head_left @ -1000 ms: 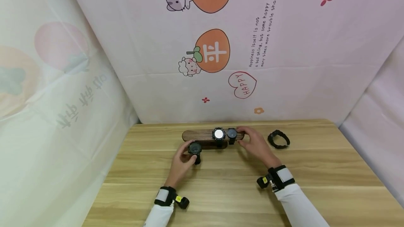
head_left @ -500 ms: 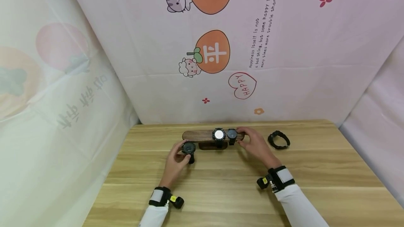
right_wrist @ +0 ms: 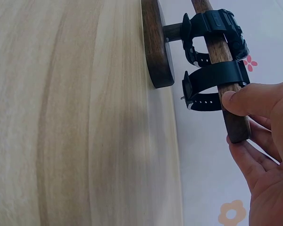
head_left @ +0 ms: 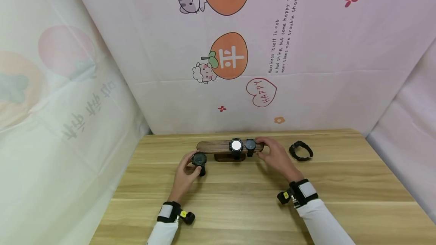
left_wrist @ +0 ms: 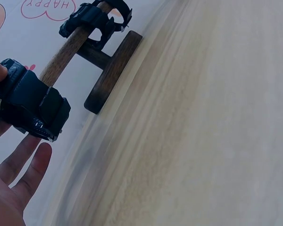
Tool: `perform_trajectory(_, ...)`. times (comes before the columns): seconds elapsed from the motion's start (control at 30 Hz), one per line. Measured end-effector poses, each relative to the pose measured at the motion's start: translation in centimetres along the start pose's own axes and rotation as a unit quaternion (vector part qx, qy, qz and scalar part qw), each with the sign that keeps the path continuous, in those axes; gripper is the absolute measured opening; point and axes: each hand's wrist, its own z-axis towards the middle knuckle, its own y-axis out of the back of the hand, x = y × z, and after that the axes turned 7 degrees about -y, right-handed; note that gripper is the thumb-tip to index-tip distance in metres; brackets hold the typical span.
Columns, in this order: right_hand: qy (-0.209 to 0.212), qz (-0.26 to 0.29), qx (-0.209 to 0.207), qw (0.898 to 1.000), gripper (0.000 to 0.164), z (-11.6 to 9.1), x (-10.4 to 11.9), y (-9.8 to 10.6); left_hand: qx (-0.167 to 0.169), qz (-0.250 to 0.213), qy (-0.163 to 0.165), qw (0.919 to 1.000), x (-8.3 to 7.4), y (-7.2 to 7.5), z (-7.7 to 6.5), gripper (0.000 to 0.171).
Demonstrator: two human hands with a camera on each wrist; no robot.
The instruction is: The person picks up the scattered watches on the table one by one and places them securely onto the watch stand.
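Black watch (head_left: pixel 200 161), dial (head_left: pixel 199 158) illegible

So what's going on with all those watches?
Somebody's left hand is holding a black watch by the left end of a wooden stand, while the right hand grips the stand's other end. A bright-faced watch and a dark-faced watch are already strapped around it. A black loop, probably another watch, lies on the table. I can't tell whether the held one is around the stand.
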Motion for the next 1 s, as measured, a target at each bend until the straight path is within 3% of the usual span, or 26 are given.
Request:
perform_trajectory(0.37, 0.005, 0.003, 0.000, 1.000, 0.043, 0.0, 0.0, 0.0, -0.014, 0.002, 0.004, 0.9999, 0.2, 0.4, 0.0, 0.057)
perform_trajectory(1.0, -0.001, 0.013, 0.001, 1.000, 0.042, 0.0, 0.1, 0.1, -0.019, 0.015, 0.043, 0.9988, 0.9, 1.2, 0.3, 0.058)
